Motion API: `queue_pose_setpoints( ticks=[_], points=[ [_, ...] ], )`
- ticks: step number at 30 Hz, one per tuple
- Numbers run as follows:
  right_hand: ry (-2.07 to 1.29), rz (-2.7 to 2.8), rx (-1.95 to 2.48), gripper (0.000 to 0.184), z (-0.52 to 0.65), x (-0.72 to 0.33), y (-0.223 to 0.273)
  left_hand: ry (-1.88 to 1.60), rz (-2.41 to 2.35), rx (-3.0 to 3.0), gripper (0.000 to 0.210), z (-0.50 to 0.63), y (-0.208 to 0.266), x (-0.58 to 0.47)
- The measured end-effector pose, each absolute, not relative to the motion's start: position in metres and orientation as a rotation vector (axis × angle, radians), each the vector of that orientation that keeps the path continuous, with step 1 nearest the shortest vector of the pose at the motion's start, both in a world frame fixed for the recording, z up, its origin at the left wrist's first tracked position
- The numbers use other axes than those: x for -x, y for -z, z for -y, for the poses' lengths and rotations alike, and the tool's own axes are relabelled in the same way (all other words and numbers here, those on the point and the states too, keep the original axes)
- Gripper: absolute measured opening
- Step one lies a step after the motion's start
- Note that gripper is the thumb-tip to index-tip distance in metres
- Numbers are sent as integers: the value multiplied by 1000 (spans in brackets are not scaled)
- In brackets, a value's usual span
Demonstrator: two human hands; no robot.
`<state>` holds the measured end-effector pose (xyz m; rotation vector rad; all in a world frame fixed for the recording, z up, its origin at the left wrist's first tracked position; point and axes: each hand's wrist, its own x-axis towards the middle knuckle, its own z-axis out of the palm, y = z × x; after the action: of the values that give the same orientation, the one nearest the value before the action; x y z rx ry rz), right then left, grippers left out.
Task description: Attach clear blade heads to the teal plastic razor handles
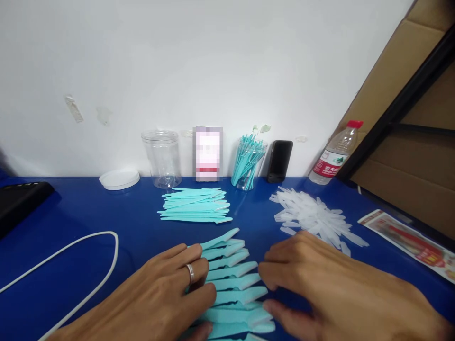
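Our left hand and right hand, fingers bent, grips unclear, should touch the lower-centre turquoise razors lightly, keeping spacing even.

My sticks are plain turquoise with paler edges, my tabletop solid deep blue, the small plastic pieces milky white. I see white on my cable and lid, red on the bottle cap.

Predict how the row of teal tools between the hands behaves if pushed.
The row would probably splay out of line, since no tie shows around the separate pieces. Each is likely light, being slim. Their angled ends suggest sliding rather than rolling.
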<state>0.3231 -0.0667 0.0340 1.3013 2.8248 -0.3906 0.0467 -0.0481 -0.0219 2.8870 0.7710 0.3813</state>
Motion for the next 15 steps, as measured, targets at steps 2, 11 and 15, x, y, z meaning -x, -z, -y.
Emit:
queue_pose_setpoints(
  ticks=[2,11,15],
  points=[
    [363,-2864,-1342,18,62,-326,-35,-407,-742,-2891,16,49,19,-49],
    [258,-2737,-1837,16,25,-380,-58,-601,-874,-2960,11,42,28,-42],
    [358,-2466,-1843,6,12,-399,-56,-783,-1152,-2884,18,8,35,-31]
  ],
)
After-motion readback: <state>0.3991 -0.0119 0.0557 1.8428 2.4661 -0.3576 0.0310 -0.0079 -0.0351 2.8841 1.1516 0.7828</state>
